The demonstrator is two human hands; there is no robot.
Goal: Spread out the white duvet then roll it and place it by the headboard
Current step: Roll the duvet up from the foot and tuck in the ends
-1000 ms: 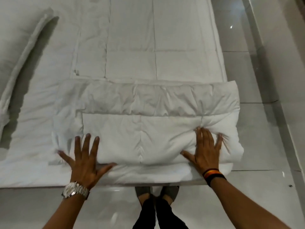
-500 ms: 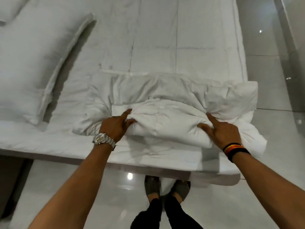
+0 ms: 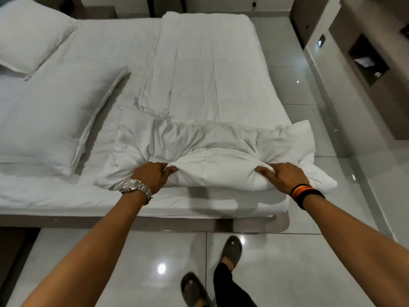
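The white duvet lies as a long folded strip down the right side of the bed, and its near end is rolled into a thick bundle close to the bed's front edge. My left hand, with a silver watch on the wrist, grips the left end of the roll. My right hand, with dark and orange wristbands, presses and grips the right end. The roll's right corner hangs past the mattress edge. The headboard is at the far left, out of sight.
Two white pillows lie on the left half of the bed. Glossy grey floor tiles surround the bed. A brown cabinet with open niches stands at the right. My feet in sandals are near the bed's front edge.
Flat palms a second ago have become grips on the duvet's near end, which has been rolled away from me into a thicker bundle. The camera has pulled back, showing more of the bed.
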